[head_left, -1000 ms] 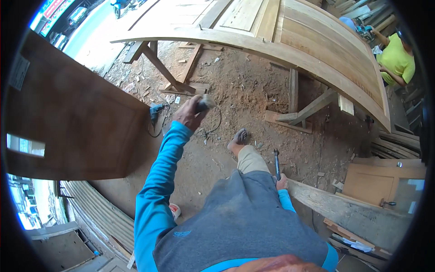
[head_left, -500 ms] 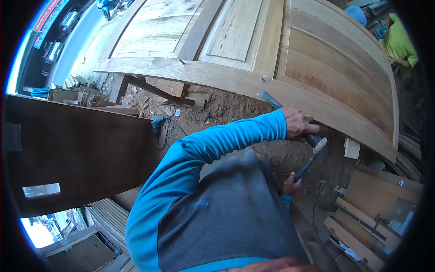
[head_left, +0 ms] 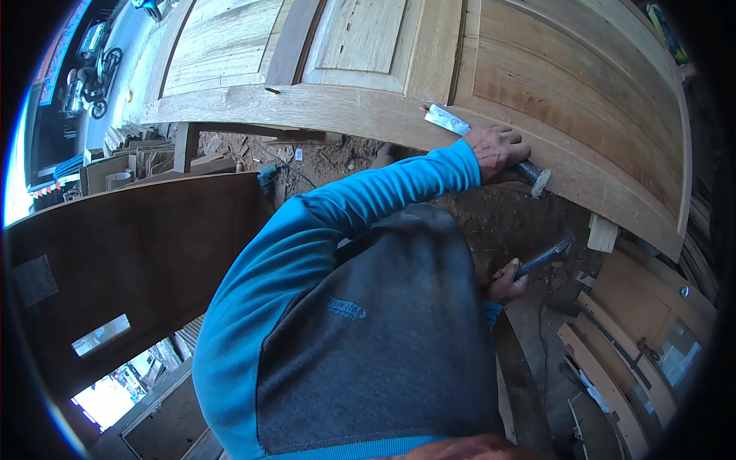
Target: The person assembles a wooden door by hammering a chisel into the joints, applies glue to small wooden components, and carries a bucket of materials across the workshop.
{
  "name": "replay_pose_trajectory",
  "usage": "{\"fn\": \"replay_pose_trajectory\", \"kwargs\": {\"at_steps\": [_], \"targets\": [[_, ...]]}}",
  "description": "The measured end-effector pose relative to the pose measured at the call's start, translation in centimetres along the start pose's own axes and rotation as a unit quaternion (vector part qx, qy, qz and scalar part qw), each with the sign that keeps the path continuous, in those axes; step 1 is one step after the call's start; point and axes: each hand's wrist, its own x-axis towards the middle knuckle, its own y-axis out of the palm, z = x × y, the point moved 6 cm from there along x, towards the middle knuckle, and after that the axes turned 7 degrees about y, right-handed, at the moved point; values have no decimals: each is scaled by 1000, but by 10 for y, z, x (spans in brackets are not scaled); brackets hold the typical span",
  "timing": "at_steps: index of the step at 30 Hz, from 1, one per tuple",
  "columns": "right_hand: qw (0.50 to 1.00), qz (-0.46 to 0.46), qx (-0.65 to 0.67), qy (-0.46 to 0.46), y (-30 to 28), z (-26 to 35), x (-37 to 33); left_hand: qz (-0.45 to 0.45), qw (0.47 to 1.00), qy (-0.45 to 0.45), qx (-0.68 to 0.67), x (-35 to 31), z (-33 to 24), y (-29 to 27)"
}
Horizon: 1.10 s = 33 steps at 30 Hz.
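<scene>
My left hand (head_left: 494, 152) is closed around the dark handle of a wide chisel (head_left: 447, 120). Its flat bright blade lies over the edge rail of a panelled wooden door (head_left: 307, 106), close to a small peg at a joint. The chisel's frayed, pale handle end sticks out past my fingers, toward the right. Lower and nearer to me, my right hand (head_left: 507, 284) grips the shaft of a hammer (head_left: 543, 259). The hammer's head is dark and hard to make out against the ground, and it is apart from the chisel.
A dark brown board (head_left: 138, 253) stands at the left. Under the door are a wooden support (head_left: 185, 147), a blue power tool (head_left: 267, 178) with its cord, and dirt with wood scraps. Door parts (head_left: 613, 368) lean at the right. A street with motorbikes (head_left: 101, 80) shows at the far left.
The chisel has moved up from beside the door's edge onto its rail. The hammer has swung down and right, away from the chisel's handle end. My view has shifted slightly.
</scene>
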Motion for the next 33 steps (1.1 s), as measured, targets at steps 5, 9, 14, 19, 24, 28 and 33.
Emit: {"fn": "replay_pose_trajectory", "kwargs": {"at_steps": [5, 9, 14, 19, 24, 28, 33], "targets": [[999, 7, 10, -34, 6, 38, -5, 20, 998, -62, 23, 8, 24, 11], [994, 5, 58, -90, 13, 93, -9, 0, 994, -112, 7, 16, 33, 7], [988, 51, 91, -118, 24, 124, 11, -56, 992, -112, -31, 22, 32, -12], [983, 35, 118, -134, 55, 150, 7, -79, 991, -106, -34, 20, 32, -10], [937, 112, -230, -238, 97, 155, -18, -87, 990, -108, -4, 16, 36, -10], [973, 122, -153, -125, 86, 146, 4, -72, 991, -114, 9, 15, 37, 1], [996, 48, -24, -76, 54, 151, 14, -78, 991, -108, 10, 17, 35, -4]]}}
